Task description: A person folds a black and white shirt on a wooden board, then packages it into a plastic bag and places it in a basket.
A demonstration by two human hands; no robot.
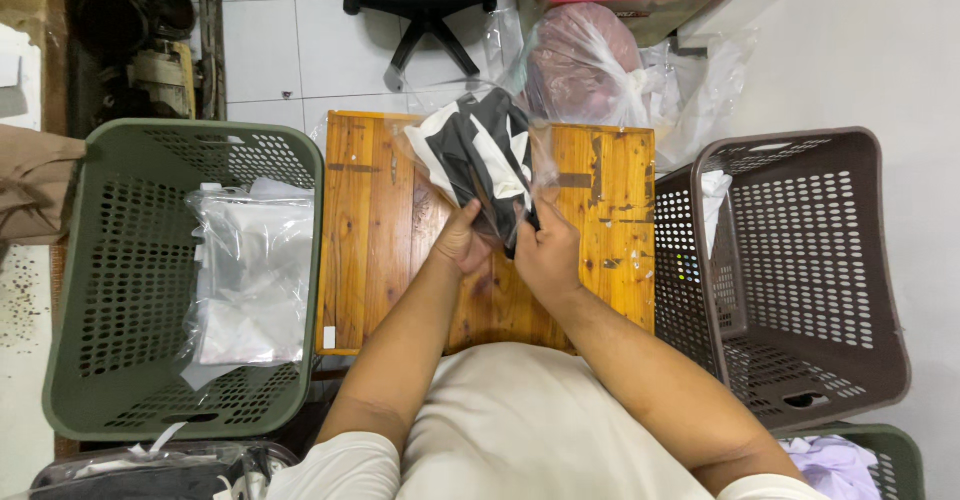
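Overhead, both hands grip the near end of a clear bag (480,155) holding folded black-and-white cloth, over a wooden table (370,250). Left hand (462,242) and right hand (545,255) pinch closed on the plastic. It looks soft, light, slippery; best held at the opening. Left of the fingers, a green basket (110,210) holds clear bagged items (250,280); right, a brown basket (840,260) with white cloth (712,195).

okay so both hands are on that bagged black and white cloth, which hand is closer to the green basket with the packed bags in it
Left. The left hand grips the bagged cloth on the side toward the green basket; the right hand sits nearer the brown basket.
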